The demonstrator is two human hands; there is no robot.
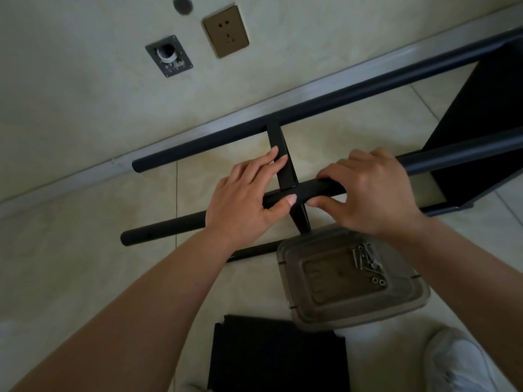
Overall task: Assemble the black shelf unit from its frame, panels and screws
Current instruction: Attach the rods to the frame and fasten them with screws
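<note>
in the upper left of the frame a metal wall plate [169, 56] with a round opening sits beside a brass-coloured power socket [225, 30] on the pale wall. the black shelf frame [339, 94] lies on its side across the tiled floor [70, 236], its far tube running from centre left up to the upper right corner, and its near tube [164, 227] running from lower left toward the right edge. a flat black crossbar [278, 145] joins the two tubes at the centre. the left hand [243, 199] rests over the near tube just left of that joint, its thumb pressed on the tube's front and its straightish fingers touching the crossbar. the right hand [365, 190] grips the same tube just right of the joint, fingers curled over the top and thumb underneath. below the hands, a clear plastic tray [353, 278] sits on the floor, holding loose screws [368, 257] and small nuts in its upper right corner. a black panel [277, 355] lies flat at the bottom centre. at the right edge another black panel [481, 123] stands fitted in the frame. a pale shoe [458, 360] shows in the lower right corner.
</note>
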